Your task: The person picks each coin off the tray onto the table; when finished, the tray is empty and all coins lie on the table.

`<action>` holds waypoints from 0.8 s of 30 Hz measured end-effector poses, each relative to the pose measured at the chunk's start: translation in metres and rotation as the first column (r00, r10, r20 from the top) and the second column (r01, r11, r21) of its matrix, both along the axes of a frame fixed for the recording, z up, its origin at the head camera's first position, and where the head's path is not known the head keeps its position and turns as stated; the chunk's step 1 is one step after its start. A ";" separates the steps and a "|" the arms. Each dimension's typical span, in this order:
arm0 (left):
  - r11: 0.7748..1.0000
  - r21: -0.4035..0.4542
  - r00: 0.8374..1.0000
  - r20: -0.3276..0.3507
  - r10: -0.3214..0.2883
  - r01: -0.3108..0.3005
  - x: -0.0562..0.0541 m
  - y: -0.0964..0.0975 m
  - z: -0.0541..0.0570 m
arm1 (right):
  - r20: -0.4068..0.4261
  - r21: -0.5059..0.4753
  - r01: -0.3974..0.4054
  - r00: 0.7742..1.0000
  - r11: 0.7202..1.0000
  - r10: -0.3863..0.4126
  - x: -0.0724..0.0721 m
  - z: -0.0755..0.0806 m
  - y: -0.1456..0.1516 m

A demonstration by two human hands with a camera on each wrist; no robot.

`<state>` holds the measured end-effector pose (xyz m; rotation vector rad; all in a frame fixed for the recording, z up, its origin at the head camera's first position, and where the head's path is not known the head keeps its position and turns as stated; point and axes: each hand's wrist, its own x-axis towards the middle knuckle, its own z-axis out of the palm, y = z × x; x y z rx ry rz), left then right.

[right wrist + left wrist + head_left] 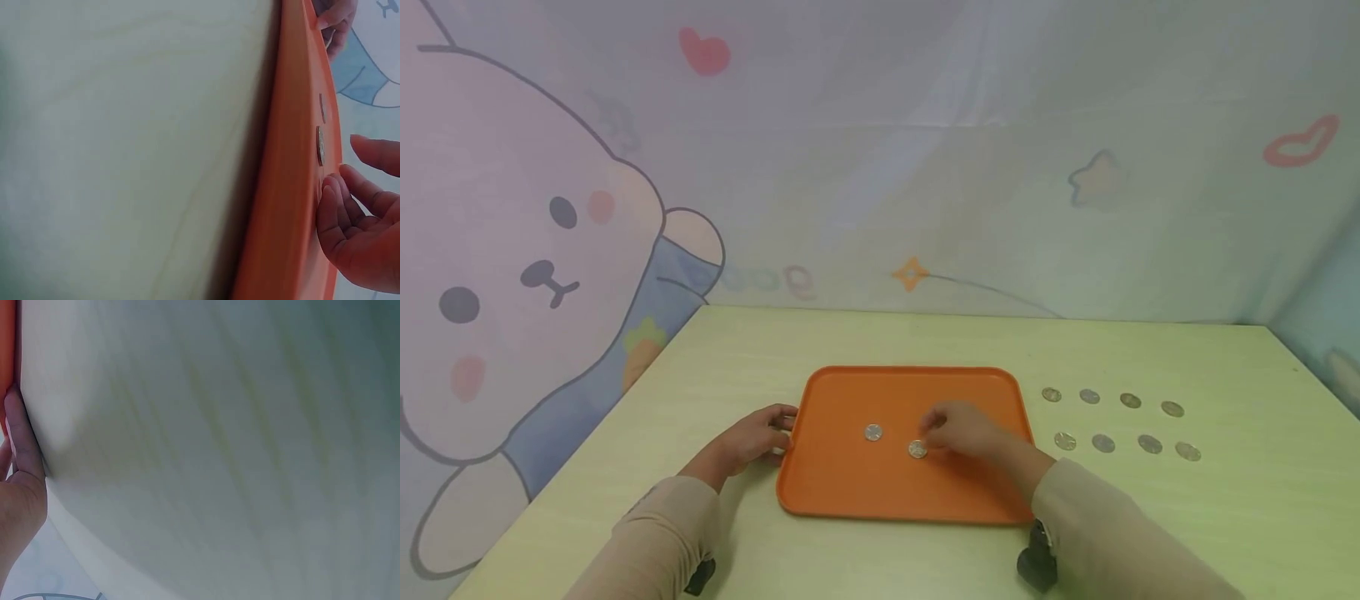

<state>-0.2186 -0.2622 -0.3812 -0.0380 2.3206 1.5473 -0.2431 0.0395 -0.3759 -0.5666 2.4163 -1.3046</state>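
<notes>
An orange tray lies on the table with two silvery coins on it. My right hand is low over the tray, its fingertips right at the nearer coin. In the right wrist view, this hand has thumb and index finger apart with nothing between them, the other fingers bent close to the tray surface. The other coin lies a little to the left. My left hand rests against the tray's left rim, fingertips at the edge; in the left wrist view, a straight digit lies along the rim.
Right of the tray, several coins lie in two rows on the pale table, among them a front-row coin and a back-row coin. A printed cloth hangs behind the table.
</notes>
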 end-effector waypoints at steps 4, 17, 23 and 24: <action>1.000 0.002 1.000 0.007 0.013 -0.013 -0.002 -0.001 -0.003 | 0.005 0.027 -0.006 1.000 1.000 0.006 0.002 0.002 -0.005; 1.000 -0.014 1.000 0.005 0.000 0.000 0.000 0.000 0.000 | -0.125 0.182 0.052 0.992 0.982 -0.029 0.003 -0.005 -0.017; 1.000 -0.008 1.000 0.005 -0.003 0.003 0.000 0.000 -0.001 | -0.164 0.228 0.044 0.986 0.973 -0.006 0.006 -0.004 -0.018; 1.000 -0.008 1.000 0.005 -0.006 0.006 0.000 0.000 -0.001 | -0.175 0.235 0.043 0.985 0.971 -0.002 0.006 -0.004 -0.018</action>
